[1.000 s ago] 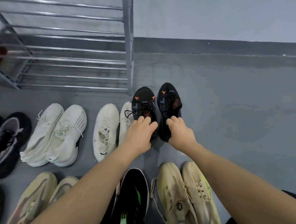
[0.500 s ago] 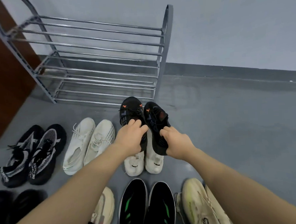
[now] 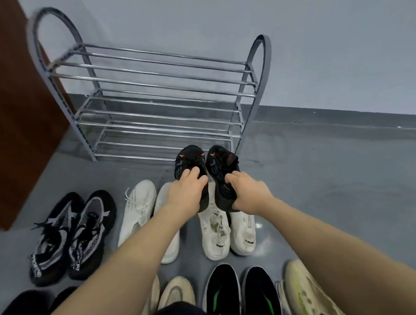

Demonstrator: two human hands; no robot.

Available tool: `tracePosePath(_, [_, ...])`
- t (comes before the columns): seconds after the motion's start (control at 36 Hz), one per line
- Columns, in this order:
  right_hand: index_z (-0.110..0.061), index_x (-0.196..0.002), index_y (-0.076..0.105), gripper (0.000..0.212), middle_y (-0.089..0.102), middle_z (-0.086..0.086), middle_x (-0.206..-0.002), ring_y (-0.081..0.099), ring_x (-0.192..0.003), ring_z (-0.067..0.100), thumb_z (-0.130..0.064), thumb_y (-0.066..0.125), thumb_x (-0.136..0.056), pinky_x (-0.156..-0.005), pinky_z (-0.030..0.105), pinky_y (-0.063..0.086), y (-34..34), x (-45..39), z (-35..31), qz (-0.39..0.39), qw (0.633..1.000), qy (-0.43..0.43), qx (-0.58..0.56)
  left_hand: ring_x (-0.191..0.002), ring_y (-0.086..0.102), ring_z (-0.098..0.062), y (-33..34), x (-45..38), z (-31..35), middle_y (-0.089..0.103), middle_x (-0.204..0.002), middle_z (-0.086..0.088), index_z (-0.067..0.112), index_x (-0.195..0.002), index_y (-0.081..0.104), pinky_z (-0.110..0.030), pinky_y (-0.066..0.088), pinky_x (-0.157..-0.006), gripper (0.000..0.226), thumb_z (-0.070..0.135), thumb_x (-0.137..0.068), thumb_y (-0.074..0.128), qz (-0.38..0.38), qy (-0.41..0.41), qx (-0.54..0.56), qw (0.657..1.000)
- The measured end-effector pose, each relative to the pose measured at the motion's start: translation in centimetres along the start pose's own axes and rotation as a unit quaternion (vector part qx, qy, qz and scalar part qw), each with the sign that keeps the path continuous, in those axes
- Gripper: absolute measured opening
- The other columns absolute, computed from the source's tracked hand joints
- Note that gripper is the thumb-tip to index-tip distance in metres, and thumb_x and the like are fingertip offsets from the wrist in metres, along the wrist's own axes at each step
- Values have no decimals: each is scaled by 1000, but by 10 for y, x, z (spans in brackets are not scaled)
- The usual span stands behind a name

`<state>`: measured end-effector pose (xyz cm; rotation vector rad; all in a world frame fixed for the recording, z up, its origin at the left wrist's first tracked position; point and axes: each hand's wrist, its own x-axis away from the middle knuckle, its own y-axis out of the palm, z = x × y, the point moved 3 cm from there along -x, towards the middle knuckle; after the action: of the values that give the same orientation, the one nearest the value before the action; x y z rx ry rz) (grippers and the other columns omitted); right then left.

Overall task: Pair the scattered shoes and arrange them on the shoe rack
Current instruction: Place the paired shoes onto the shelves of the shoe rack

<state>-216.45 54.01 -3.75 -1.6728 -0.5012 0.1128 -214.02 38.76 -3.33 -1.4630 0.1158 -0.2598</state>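
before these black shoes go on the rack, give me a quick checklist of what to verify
1. Left hand grips the left black shoe: ok.
2. Right hand grips the right black shoe: ok.
3. The two held shoes match, both black with orange marks at the toe: ok.
4. Shoe rack shelves free of shoes: ok, all visible bars are bare.
5. Way to the rack open: ok, the held shoes are just in front of its bottom shelf with nothing between.
6. Held shoes clear of the white shoes underneath: cannot tell, they overlap in this view.
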Motion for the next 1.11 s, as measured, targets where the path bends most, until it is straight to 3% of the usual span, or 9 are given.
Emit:
tracePosePath(0.17, [-19, -91, 36, 28, 44, 2, -97, 45, -95, 23, -8, 58, -76, -48, 24, 20, 1, -7, -15, 12, 1000, -6, -16, -117, 37, -22, -9, -1, -9, 36, -124, -2, 16, -120, 44, -29, 35, -67, 42, 9, -83, 61, 1, 0, -27, 1000])
tracePosePath(0.28, [-18, -104, 44, 28, 45, 1, -102, 44, -99, 22, -9, 54, -79, -56, 30, 32, 4, -20, -10, 20, 999, -28, -9, -116, 39, -21, -6, -14, -6, 39, -122, -1, 17, -119, 45, -30, 37, -70, 42, 10, -82, 63, 1, -17, -35, 999])
tracePosePath(0.47, [-16, -102, 42, 28, 44, 2, -102, 42, -99, 23, -3, 52, -79, -54, 30, 28, 11, -62, 19, 17, 997, -73, 24, -119, 38, -20, 21, -54, -10, 41, -122, 0, 16, -120, 43, -28, 35, -69, 40, 10, -85, 61, 10, -54, -41, 998])
tracePosePath(0.58, [-15, -104, 43, 30, 43, 2, -104, 41, -101, 23, -5, 54, -79, -51, 28, 24, 24, -96, 41, 28, 996, -85, 29, -129, 34, -22, 45, -90, -18, 44, -126, 0, 15, -124, 43, -31, 38, -88, 42, 8, -86, 58, 9, -87, -42, 995])
tracePosePath(0.67, [-15, -109, 44, 33, 42, 2, -110, 40, -103, 23, -6, 55, -79, -66, 29, 28, 39, -120, 53, 46, 993, -98, 40, -123, 41, -31, 62, -116, -22, 47, -123, -1, 17, -123, 43, -40, 31, -104, 40, 7, -86, 56, -1, -122, -50, 991])
tracePosePath(0.75, [-15, -116, 44, 40, 44, 3, -116, 40, -107, 24, -4, 56, -79, -71, 27, 28, 53, -137, 64, 60, 992, -108, 40, -109, 50, -31, 78, -131, -23, 42, -121, -2, 17, -122, 40, -36, 41, -77, 41, 2, -87, 54, -4, -141, -22, 990])
tracePosePath(0.81, [-13, -117, 45, 41, 45, 4, -118, 40, -108, 24, -2, 56, -80, -73, 27, 30, 59, -149, 71, 69, 991, -113, 34, -101, 53, -28, 88, -143, -25, 39, -121, -2, 17, -122, 39, -32, 38, -63, 42, 0, -87, 54, 13, -150, -7, 989])
tracePosePath(1.0, [-13, -112, 46, 36, 48, 3, -118, 41, -112, 23, 0, 58, -80, -88, 29, 39, 71, -195, 95, 108, 990, -93, -21, -105, 50, -26, 101, -193, -28, 38, -121, -4, 13, -118, 41, -30, 35, -62, 38, -5, -86, 50, 43, -164, 28, 985])
tracePosePath(1.11, [-10, -122, 45, 47, 46, 4, -127, 38, -120, 24, 5, 54, -79, -96, 30, 37, 73, -212, 101, 130, 987, -72, -64, -113, 46, -28, 110, -222, -24, 37, -122, -6, 12, -120, 40, -31, 38, -64, 40, -6, -85, 51, 43, -155, 39, 986])
